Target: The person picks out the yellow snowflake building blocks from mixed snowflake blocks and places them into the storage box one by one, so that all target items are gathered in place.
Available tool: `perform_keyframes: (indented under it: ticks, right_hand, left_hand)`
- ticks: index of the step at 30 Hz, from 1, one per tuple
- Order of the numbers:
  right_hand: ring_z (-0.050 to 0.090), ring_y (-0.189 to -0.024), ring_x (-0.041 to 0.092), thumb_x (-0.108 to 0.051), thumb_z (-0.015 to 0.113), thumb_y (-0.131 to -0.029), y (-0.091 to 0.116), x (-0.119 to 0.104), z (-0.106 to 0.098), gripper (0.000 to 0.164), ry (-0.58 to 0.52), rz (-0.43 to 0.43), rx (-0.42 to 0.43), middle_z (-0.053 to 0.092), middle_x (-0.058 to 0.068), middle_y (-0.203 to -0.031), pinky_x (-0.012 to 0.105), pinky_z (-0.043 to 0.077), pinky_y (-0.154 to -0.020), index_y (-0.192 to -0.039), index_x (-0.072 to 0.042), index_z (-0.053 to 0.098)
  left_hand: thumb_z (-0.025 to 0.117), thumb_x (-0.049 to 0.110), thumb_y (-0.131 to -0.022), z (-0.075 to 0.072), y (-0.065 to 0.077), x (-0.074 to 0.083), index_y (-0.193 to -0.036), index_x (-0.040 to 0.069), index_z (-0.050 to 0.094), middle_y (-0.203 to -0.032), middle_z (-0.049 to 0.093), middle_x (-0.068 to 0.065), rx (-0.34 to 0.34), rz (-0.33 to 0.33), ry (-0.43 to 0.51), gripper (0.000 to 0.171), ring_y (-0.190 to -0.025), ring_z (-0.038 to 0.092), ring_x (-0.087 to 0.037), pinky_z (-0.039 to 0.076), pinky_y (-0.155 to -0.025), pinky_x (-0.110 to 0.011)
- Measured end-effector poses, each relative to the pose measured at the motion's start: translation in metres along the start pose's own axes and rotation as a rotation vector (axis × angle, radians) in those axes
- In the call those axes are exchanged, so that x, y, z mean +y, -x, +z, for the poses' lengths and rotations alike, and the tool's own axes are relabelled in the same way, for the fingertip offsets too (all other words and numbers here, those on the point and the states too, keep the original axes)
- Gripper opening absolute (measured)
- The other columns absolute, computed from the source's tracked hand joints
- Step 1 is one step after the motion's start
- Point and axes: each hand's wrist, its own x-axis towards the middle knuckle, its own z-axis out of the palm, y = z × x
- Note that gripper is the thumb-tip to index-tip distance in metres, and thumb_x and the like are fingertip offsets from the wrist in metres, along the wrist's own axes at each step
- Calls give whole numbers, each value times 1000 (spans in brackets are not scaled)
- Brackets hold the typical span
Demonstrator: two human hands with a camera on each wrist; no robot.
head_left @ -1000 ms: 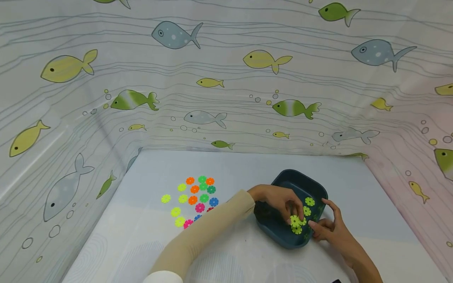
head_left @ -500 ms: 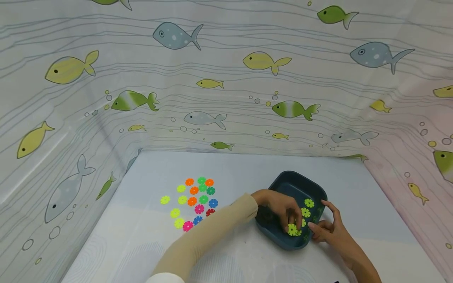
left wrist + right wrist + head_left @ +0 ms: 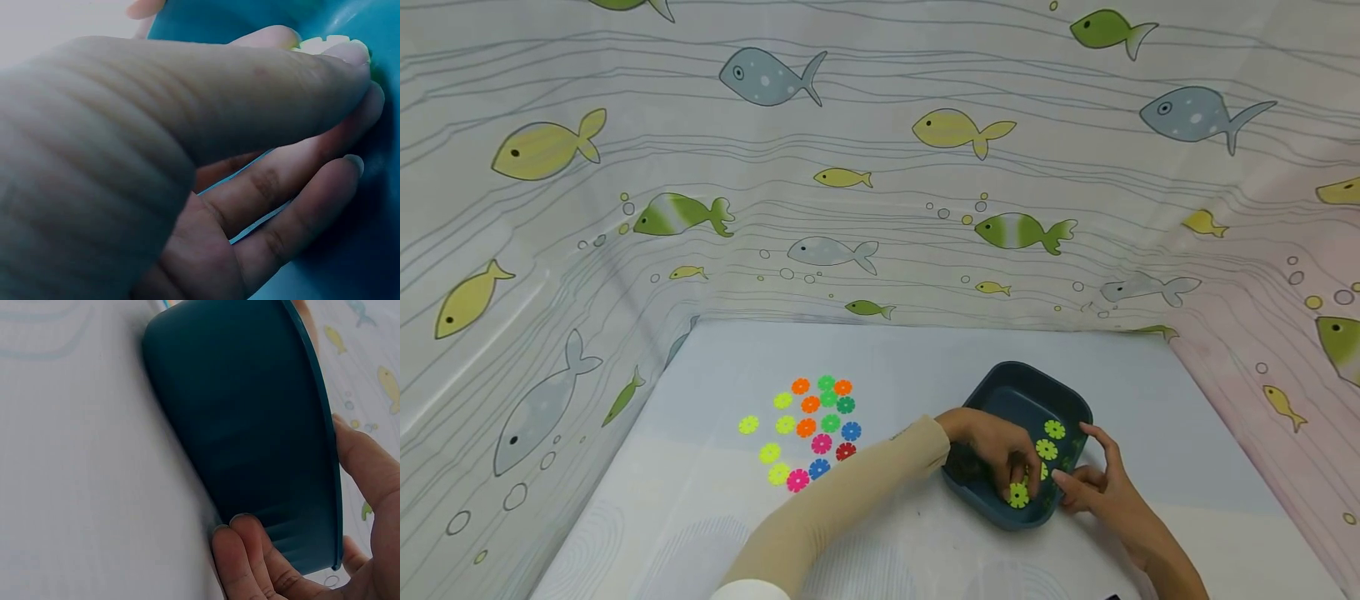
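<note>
Left hand [image 3: 997,443] is pinching 1 yellow-green snowflake disc [image 3: 1017,496], nearly closed; right hand [image 3: 1103,492] is gripping teal tub [image 3: 1024,390] around that pinch.

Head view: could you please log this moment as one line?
left grip: pinches lime notched disc inside teal rectangular tray | right grip: holds tray's side | multicoloured notched discs: on white table

Backdrop sheet [image 3: 917,287] encloses the far, left and right sides — pale, with thin wavy lines [image 3: 880,137]; its right side is tinted pink. Two spotted blue-grey fish [image 3: 767,77] are printed high up, one left and one right; two banded green fish [image 3: 1017,231] lower, with bubble outlines [image 3: 515,497] at left. Table [image 3: 917,354] is whitish — faint arc prints [image 3: 692,550] at near left. Dark fragment at near edge, right of centre; too cropped to identify.
</note>
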Motion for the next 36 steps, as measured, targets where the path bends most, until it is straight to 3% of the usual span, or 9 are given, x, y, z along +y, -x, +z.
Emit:
perform_keyframes:
  ticks: [14, 26, 36]
  right_hand:
    - [70, -84, 35, -22, 67, -102, -1, 1, 0, 90, 3, -12, 5, 66, 19, -99, 40, 59, -80, -156, -39, -4]
    - [70, -84, 35, -24, 67, -102, -1, 0, 1, 92, 5, -8, 3, 66, 18, -100, 41, 59, -80, -156, -38, -6]
    - [71, -84, 35, -24, 67, -102, 0, -2, 2, 93, 14, 1, 13, 66, 18, -99, 40, 59, -80, -157, -37, -6]
  left_hand:
    - [85, 0, -82, 1, 2, 2, -110, 9, 77, -91, 69, 0, -6, -7, -66, 31, -82, 62, -7, 54, -75, -19]
    - [86, 3, -82, 1, 4, 2, -111, 9, 78, -98, 73, 4, -16, -3, -81, 30, -88, 65, -5, 53, -79, -17]
    - [85, 8, -85, -5, 12, 2, -116, 9, 75, -99, 72, 3, 25, 3, -80, 33, -89, 66, -5, 53, -80, -17]
